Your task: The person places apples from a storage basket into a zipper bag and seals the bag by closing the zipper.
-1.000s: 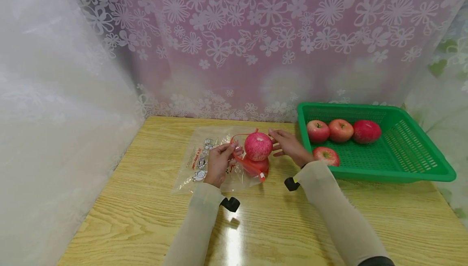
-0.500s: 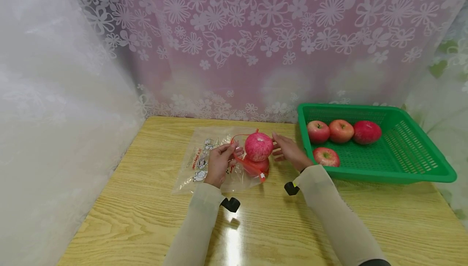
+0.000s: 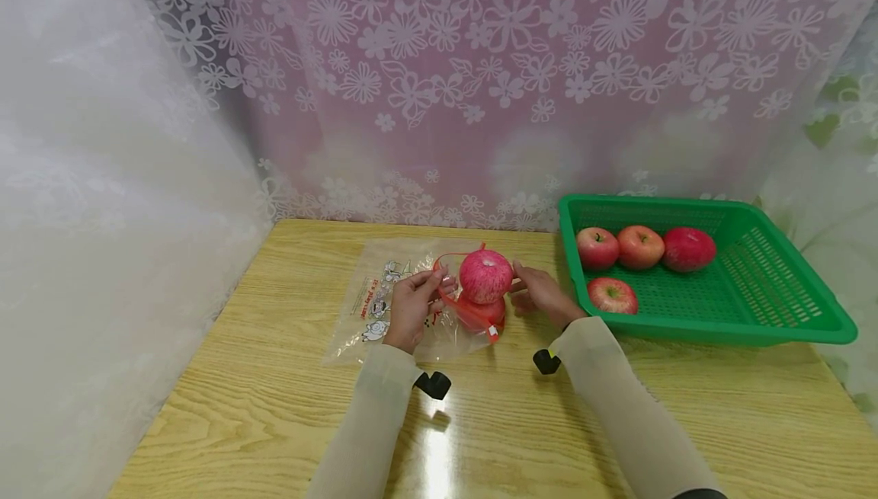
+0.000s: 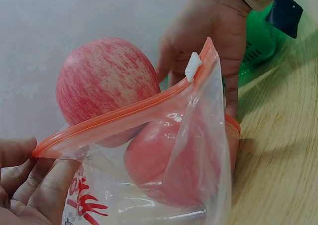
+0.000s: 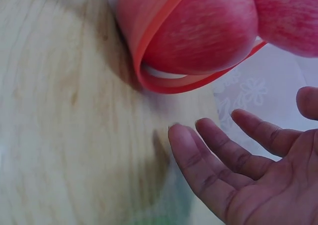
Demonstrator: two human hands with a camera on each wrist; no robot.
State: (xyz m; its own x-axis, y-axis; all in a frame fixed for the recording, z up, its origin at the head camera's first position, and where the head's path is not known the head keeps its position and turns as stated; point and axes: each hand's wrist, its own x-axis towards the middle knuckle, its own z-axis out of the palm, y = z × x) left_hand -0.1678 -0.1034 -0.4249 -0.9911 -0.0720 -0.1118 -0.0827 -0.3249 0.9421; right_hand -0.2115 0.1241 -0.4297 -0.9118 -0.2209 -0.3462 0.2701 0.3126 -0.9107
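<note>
In the head view, the left hand [image 3: 410, 312] pinches the orange rim [image 3: 458, 305] of a clear bag [image 3: 376, 301] printed with cartoon figures, which lies on the wood-grain surface [image 3: 261, 377]. At the mouth of the bag, the upper apple [image 3: 485, 276] sits on top of the lower apple [image 3: 473, 316], which shows red through the film. The right hand [image 3: 543, 293] is just to the right of the upper apple, fingers spread and holding nothing. Farther right is a green basket [image 3: 727, 326]; three apples [image 3: 641, 247] stand in a row along its back wall, and a fourth apple [image 3: 613, 295] lies near its front left corner. A floral curtain [image 3: 446, 87] hangs behind. In the left wrist view, the thumb and fingers of the left hand clamp one end of the rim, and a white slider [image 4: 193, 67] sits near the other end. The base of the upper apple shows through the film behind the rim; the lower apple is inside the bag. In the right wrist view, the right hand is palm up to the camera, its fingers apart and clear of both apples, and the rim loops round the lower apple.
</note>
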